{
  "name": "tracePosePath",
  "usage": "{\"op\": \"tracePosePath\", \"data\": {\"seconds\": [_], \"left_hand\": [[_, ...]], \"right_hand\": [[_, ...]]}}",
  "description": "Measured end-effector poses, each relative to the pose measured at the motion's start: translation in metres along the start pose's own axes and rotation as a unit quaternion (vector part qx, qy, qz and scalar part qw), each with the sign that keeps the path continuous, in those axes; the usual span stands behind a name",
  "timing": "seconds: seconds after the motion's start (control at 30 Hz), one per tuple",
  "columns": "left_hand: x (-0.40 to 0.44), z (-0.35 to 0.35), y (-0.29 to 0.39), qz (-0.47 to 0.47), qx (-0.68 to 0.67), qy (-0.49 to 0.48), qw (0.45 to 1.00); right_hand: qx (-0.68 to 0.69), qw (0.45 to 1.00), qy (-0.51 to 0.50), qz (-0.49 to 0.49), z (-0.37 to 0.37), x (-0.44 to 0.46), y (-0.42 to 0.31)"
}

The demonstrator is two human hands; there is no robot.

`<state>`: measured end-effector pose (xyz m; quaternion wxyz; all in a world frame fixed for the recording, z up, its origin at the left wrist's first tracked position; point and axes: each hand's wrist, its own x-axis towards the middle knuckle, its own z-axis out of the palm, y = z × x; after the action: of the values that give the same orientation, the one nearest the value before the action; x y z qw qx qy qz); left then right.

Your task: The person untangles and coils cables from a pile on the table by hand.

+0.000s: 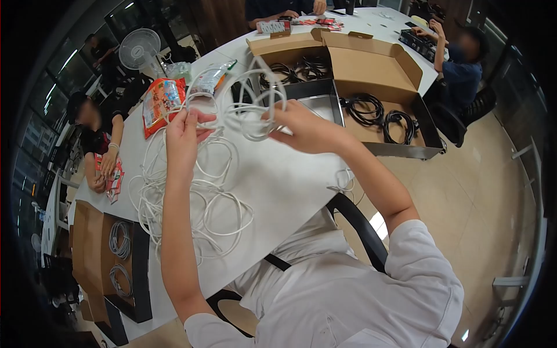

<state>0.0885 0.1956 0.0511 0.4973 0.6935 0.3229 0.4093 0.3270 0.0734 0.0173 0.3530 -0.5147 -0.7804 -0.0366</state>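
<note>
Nearest is the white shirt (360, 290). Past it, the left hand (183, 136) pinches the white cable (255, 138), and the right hand (310, 126) curls nearly closed round its loops, above the tabletop (284, 191). It looks light and bendy but could snag, so the bunched loops seem best to hold. More cable lies piled below, with more room on its right, towards the box's edge (400, 151).

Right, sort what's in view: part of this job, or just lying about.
Apparently part of the job:
left hand, right hand
white cable, held and heaped
probably the coiled black cables and coiled grey cables

Seemingly just lying about:
orange bag
silver bag
</note>
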Motion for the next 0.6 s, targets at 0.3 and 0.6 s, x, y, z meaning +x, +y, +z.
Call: {"op": "tracePosePath", "data": {"seconds": [0.3, 0.6], "left_hand": [[-0.005, -0.029, -0.025, -0.105, -0.09, 0.031, 0.99], [-0.016, -0.025, -0.023, -0.125, -0.095, -0.002, 0.988]], "right_hand": [[-0.026, 0.941, -0.334, 0.045, -0.058, -0.054, -0.017], [-0.191, 0.927, -0.308, 0.093, -0.033, -0.148, -0.008]]}}
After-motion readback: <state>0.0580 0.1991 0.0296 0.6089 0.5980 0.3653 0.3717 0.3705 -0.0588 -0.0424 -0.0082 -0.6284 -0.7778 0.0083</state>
